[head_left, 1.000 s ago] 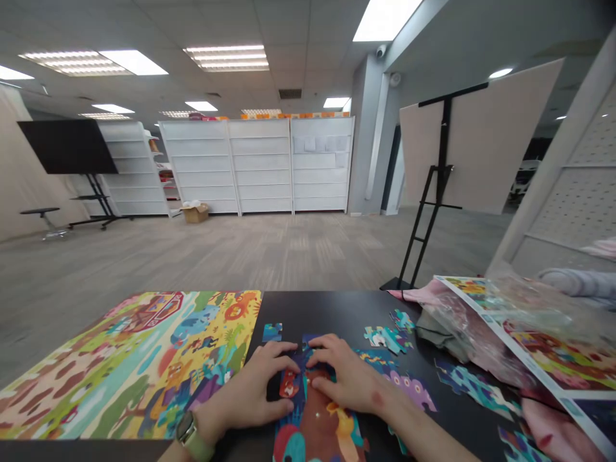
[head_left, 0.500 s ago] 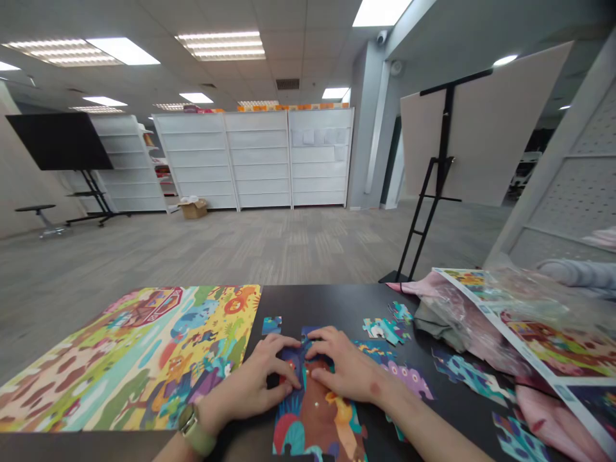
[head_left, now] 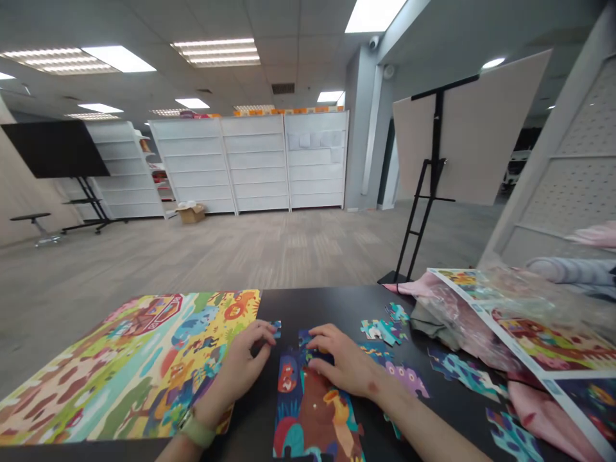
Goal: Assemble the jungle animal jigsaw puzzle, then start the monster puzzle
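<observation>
A partly joined jigsaw puzzle (head_left: 315,417) with a brown animal and a red creature lies on the black table in front of me. My right hand (head_left: 339,359) rests over its upper right part, fingers spread and bent, fingertips on the top pieces. To the left, my left hand (head_left: 248,356) has its fingers curled loosely, thumb apart from the index finger. Its fingertips reach the edge of a small blue puzzle piece (head_left: 278,328), which they partly cover. Right of my right hand lie a purple puzzle section (head_left: 407,377) and teal puzzle pieces (head_left: 382,331).
A colourful picture sheet (head_left: 144,366) covers the table's left side. More joined pieces (head_left: 466,373) lie at right, beside pink cloth (head_left: 534,410), clear plastic wrap and a printed sheet (head_left: 534,333). Beyond the table stands a board on a black easel (head_left: 436,154).
My left hand has left the joined puzzle and moved left to the small blue piece, uncovering the red creature. My right hand stays on the puzzle. The view has shifted slightly.
</observation>
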`<state>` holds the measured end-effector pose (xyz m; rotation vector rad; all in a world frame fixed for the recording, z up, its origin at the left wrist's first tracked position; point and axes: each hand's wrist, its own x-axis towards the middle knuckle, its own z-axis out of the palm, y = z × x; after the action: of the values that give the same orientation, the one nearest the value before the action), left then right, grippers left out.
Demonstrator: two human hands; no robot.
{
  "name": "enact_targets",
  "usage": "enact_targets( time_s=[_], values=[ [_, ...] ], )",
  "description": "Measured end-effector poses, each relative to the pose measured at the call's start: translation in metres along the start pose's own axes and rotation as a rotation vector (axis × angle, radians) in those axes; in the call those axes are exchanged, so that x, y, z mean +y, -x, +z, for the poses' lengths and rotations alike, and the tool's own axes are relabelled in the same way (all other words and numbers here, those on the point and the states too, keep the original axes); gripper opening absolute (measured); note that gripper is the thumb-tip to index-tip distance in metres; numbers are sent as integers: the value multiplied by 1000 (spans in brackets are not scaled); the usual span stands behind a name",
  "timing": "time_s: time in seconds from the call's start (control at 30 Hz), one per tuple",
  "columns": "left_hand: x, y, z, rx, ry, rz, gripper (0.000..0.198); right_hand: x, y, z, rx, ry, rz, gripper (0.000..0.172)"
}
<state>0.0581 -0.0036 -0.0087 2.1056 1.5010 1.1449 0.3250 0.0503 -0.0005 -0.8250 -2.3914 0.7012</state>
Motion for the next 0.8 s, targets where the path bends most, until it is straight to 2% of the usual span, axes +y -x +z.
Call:
enact_targets(
  time_s=[0.1, 0.2, 0.23, 0.33, 0.4, 0.5, 0.6, 0.8],
  values=[
    [-10, -3, -7, 58, -53, -46, 12, 12, -2, -12, 172, 45, 14, 24],
    [-15, -9, -13, 16, -88, -90, 16, 26, -3, -24, 284, 85, 81, 27],
    [-16, -13, -14, -21, -93, -103, 25, 30, -3, -27, 299, 93, 97, 27],
    [-22, -30, -18, -185, -92, -138, 68, 35, -2, -29, 313, 116, 117, 26],
    [-26, -41, -20, -275, -89, -155, 82, 35, -1, -28, 312, 132, 119, 25],
    [-30, -48, -20, -321, -83, -164, 66, 35, -2, -25, 299, 150, 115, 24],
    [-33, -45, -20, -336, -72, -150, 51, 35, -4, -22, 279, 154, 110, 23],
    [-36, -40, -20, -346, -41, -124, 50, 37, -8, -15, 218, 128, 93, 20]
  ],
)
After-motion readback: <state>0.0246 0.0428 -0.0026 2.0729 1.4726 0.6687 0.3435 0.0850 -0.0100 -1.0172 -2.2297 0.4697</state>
